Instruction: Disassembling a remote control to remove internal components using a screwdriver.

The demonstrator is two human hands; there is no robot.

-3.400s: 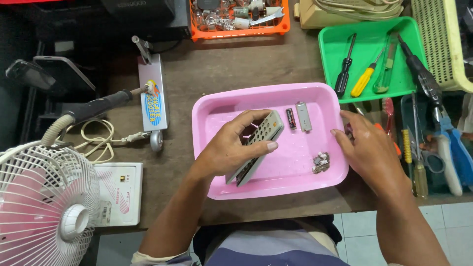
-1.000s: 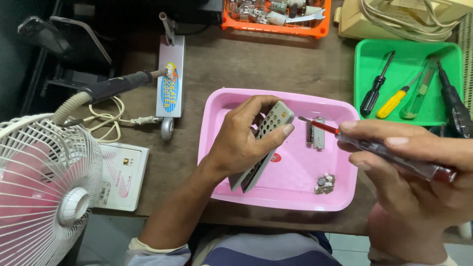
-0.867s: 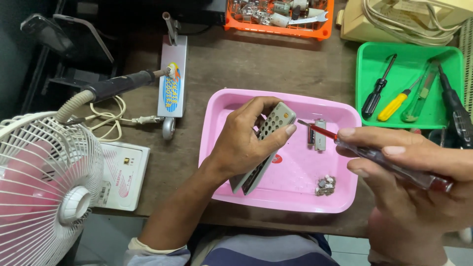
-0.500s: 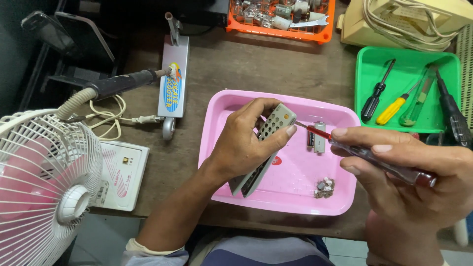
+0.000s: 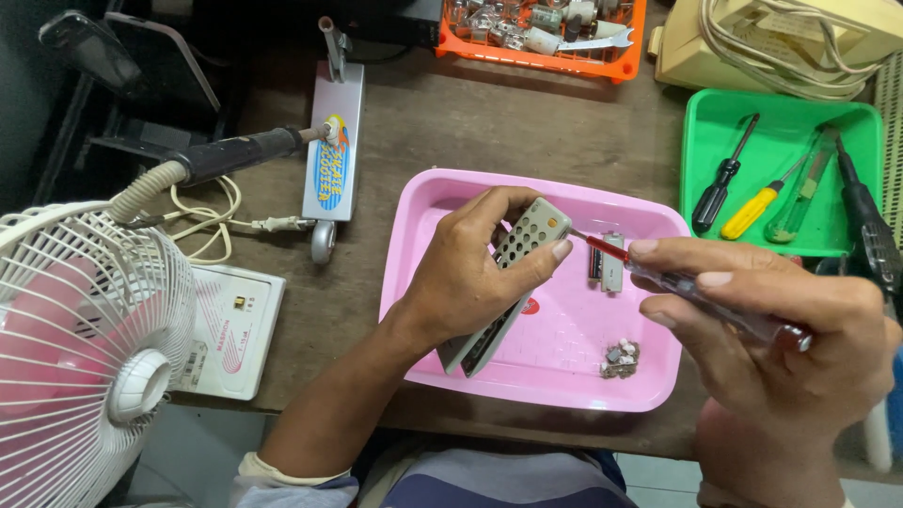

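**Two hands work a screwdriver tip against a grey remote casing over a pink tray**

The left hand point(image 5: 470, 282) is closed around a grey remote control casing point(image 5: 503, 282), thumb on one long edge and fingers wrapped over the back. The casing tilts, its long axis running from about 1 o'clock at the top end down to 7 o'clock, with a grid of empty button holes facing the camera. The right hand point(image 5: 790, 348) is closed around a screwdriver point(image 5: 691, 292) with a clear handle and a red collar. The screwdriver lies nearly level, its shaft pointing toward 10 o'clock, and its tip meets the casing's upper right corner, just beside the left index fingertip. The casing thus lies at 9 o'clock from the right hand, and the left hand is the one holding it.

Both hands hover above a pink tray point(image 5: 442, 202) on the wooden table point(image 5: 451, 122). In the tray, two small grey parts point(image 5: 607, 263) lie just under the screwdriver shaft, and a little heap of small metal pieces point(image 5: 621, 357) sits at 5 o'clock from the casing.

At 2 o'clock, a green tray point(image 5: 705, 118) holds a black screwdriver point(image 5: 720, 179), a yellow one point(image 5: 757, 207) and a green one. At 12 o'clock, an orange basket point(image 5: 536, 61) holds mixed parts. At 9 o'clock stand a white fan point(image 5: 75, 348) and a hot-air tool point(image 5: 235, 155).
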